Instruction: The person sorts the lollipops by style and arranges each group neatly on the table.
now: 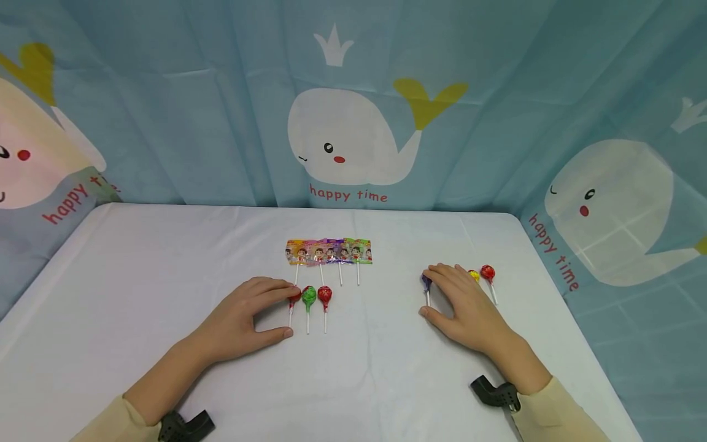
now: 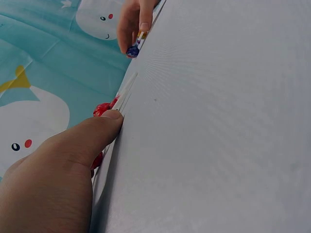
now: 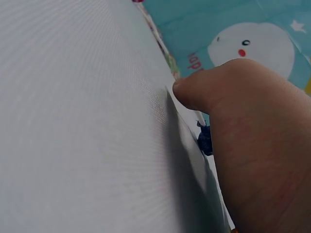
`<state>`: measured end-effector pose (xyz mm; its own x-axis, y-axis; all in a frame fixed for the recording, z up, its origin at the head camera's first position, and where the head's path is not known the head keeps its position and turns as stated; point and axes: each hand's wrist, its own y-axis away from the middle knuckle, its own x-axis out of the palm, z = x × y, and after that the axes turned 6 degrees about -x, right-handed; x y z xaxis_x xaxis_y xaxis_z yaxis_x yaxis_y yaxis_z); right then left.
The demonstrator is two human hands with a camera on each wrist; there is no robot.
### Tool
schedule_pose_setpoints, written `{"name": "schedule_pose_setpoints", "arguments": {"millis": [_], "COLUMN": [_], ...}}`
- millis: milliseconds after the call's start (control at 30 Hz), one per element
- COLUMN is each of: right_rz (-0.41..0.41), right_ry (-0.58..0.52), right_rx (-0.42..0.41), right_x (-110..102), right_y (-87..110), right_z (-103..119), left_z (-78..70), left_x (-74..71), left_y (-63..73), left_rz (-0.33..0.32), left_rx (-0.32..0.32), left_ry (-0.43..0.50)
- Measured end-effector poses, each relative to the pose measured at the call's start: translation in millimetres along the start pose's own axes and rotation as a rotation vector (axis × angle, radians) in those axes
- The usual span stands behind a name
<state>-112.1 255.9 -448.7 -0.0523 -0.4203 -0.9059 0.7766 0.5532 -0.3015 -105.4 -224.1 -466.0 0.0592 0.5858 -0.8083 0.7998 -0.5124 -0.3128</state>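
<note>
At the far left of the blue curtain (image 1: 221,49), red lettering (image 1: 64,205) read "happy ti", cut off by a fold. The left hand (image 1: 234,322) rested on the white worktop (image 1: 364,393), its fingers loosely extended: the index finger touched the head of a red lollipop (image 1: 295,298), and the thumb lay near its stick. Just right of it lay a green lollipop (image 1: 309,296), which only the head view showed clearly, then a second red lollipop (image 1: 324,294). Behind these, four wrapped lollipops (image 1: 328,252) formed a row, with cartoon figures on wrappers whose print was too small to read. Above, "happy time" stood complete under a whale print (image 1: 348,141).

Farther right, the right hand (image 1: 469,313) had its fingers spread along a blue lollipop (image 1: 426,282), fingertips at the head, thumb near the stick's end. It mostly hid a yellow lollipop (image 1: 474,275) from the head view; the left wrist view caught some yellow beside that thumb. A third red lollipop (image 1: 488,272) lay beyond, and "happy time" ran slantwise at far right.
</note>
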Motion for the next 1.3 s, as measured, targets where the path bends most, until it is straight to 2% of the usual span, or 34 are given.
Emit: {"name": "schedule_pose_setpoints", "arguments": {"millis": [1300], "right_rz": [-0.001], "right_ry": [-0.005], "right_rx": [-0.012], "right_x": [-2.8], "right_y": [-6.9], "right_z": [-0.2], "left_z": [-3.4], "left_x": [-1.0], "left_y": [-0.8], "left_rz": [-0.004], "left_rx": [0.003], "left_ry": [-0.013]}}
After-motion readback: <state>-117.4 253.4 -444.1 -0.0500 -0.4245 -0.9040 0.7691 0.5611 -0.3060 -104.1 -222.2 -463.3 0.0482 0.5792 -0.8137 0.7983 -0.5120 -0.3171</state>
